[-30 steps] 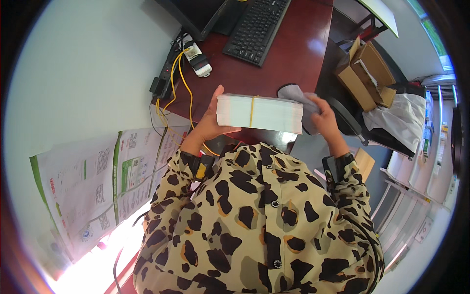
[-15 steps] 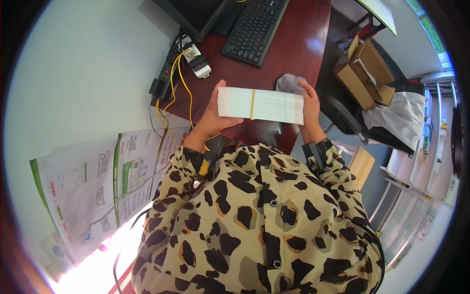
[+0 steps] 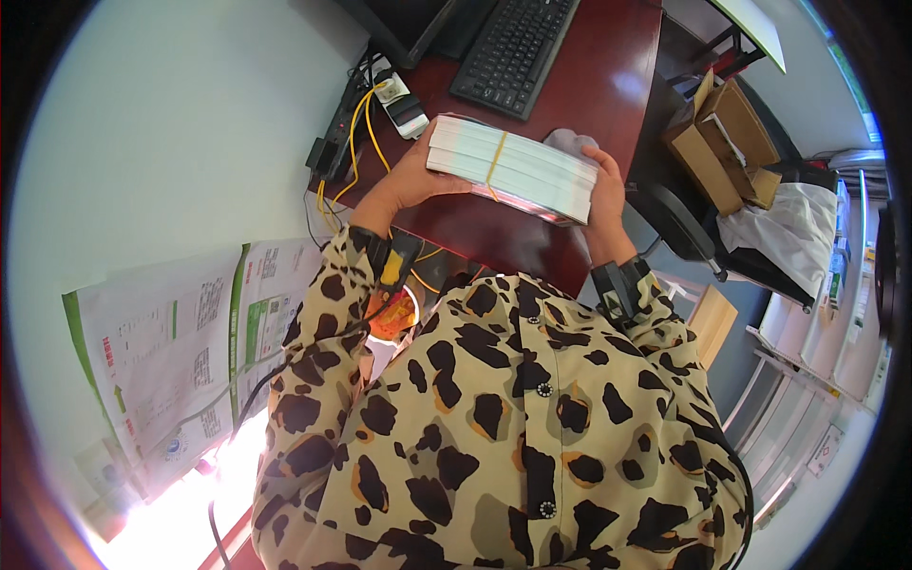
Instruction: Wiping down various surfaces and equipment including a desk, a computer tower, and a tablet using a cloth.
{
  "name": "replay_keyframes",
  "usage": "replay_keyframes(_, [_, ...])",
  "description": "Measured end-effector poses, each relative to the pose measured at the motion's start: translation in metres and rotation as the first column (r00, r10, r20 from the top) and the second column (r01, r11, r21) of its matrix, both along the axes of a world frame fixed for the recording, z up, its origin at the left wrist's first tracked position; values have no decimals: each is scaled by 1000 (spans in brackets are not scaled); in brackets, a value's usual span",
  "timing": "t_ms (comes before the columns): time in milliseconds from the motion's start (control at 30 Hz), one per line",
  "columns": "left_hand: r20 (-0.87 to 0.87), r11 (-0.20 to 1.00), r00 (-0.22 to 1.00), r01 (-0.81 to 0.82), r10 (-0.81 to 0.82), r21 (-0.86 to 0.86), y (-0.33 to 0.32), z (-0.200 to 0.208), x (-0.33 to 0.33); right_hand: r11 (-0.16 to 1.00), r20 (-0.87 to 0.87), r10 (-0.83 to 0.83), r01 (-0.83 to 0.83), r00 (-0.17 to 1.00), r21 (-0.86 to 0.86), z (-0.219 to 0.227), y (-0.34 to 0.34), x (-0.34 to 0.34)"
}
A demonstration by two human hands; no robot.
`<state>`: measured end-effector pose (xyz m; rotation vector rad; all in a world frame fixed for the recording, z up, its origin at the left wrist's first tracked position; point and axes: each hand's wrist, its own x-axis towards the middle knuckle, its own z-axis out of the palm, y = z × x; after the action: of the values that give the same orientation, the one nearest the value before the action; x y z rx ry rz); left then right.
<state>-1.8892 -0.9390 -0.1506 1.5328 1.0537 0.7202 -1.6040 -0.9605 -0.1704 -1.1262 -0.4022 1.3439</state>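
Dark red bench (image 3: 608, 76) on my feed, kinda glossy, and the block of white sheets (image 3: 546, 176) is up over its near edge. Chunky thing, page edges facing me, right end tilted lower, yellow band (image 3: 496, 163) around the middle, reddish strip along the bottom side. Both hands are on it: left hand (image 3: 415, 179) curled around the left end, right hand (image 3: 605, 199) cupping the right end, so it's squeezed between them. Grey cloth (image 3: 570, 141) pokes out behind the block by the right fingertips; can't tell from my end if they're pinching it. Further out I've got a black keyboard (image 3: 518, 57), yellow cables (image 3: 356, 142) to the left, and an open cardboard box (image 3: 708, 157) to the right.
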Motion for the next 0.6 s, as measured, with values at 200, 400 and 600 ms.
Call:
replay_keyframes(200, [4,999,999,-41,41,-9,-4,-13,-5,999,389,-17,29,921,-24,13,8,37])
replay_keyframes(400, [-16,995,1000,12,-14,-103,-10,4,-8,958,57,-262,253,963,135,48,-14,121])
replay_keyframes(600, [-16,997,1000,-14,13,-70,-13,3,-7,994,270,93,-75,958,-74,38,-47,123])
